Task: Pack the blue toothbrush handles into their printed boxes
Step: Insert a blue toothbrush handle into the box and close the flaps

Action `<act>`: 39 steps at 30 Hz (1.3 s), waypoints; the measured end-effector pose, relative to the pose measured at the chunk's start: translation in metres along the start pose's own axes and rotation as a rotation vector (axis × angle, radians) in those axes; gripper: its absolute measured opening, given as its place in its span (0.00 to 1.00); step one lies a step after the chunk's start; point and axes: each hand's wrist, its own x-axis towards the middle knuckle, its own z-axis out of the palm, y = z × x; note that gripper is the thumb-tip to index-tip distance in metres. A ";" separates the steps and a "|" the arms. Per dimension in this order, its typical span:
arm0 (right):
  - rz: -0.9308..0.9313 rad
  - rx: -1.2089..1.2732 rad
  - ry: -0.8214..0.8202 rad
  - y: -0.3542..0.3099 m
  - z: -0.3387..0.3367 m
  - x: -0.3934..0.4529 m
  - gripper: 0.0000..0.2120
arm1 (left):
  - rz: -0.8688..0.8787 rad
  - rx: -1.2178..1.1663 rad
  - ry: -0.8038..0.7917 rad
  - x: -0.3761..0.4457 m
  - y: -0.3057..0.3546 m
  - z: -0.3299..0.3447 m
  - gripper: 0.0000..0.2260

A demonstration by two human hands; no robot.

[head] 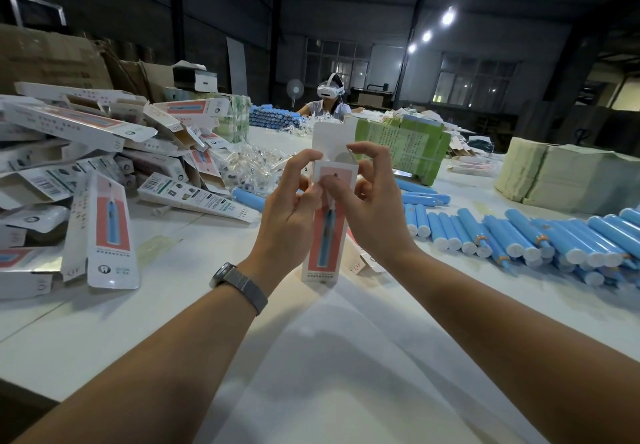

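- The printed box (323, 232) stands upright between both hands above the white table (180, 305), its bottom end touching or just over the surface; which, I cannot tell.
- Its front shows a salmon panel with a blue toothbrush drawn on it, and the white top flap (330, 137) sticks straight up, open.
- The left hand (289, 215) grips the box's left edge, fingers (301, 163) curled up toward the flap's base; a grey mesh watch band (239, 286) sits on that wrist.
- The right hand (367, 208) holds the right edge, thumb pressed on the front panel and forefinger bent over the box's open mouth.
- Whether a handle is already inside the box cannot be seen.
- Loose blue toothbrush handles (526, 239) with white end caps lie in rows on the table to the right, well apart from the box.
- One more blue handle (247, 199) lies just behind the left hand.
- A jumbled pile of the same boxes (104, 208) fills the table's left side.
- Clear plastic packets (249, 163) are heaped beyond the hands.
- Bundled green leaflets (401, 149) stand behind the box.
- A person wearing a white headset (330, 90) sits at the far end.
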 end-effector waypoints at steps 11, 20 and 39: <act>-0.035 -0.018 -0.028 -0.006 -0.009 0.010 0.13 | -0.069 0.001 0.015 -0.002 0.008 0.001 0.14; -0.073 0.036 -0.070 -0.010 -0.018 0.019 0.06 | -0.081 0.020 0.016 -0.004 0.008 0.002 0.14; -0.194 -0.143 -0.029 -0.015 -0.019 0.015 0.05 | -0.014 0.018 0.032 -0.006 0.007 0.004 0.14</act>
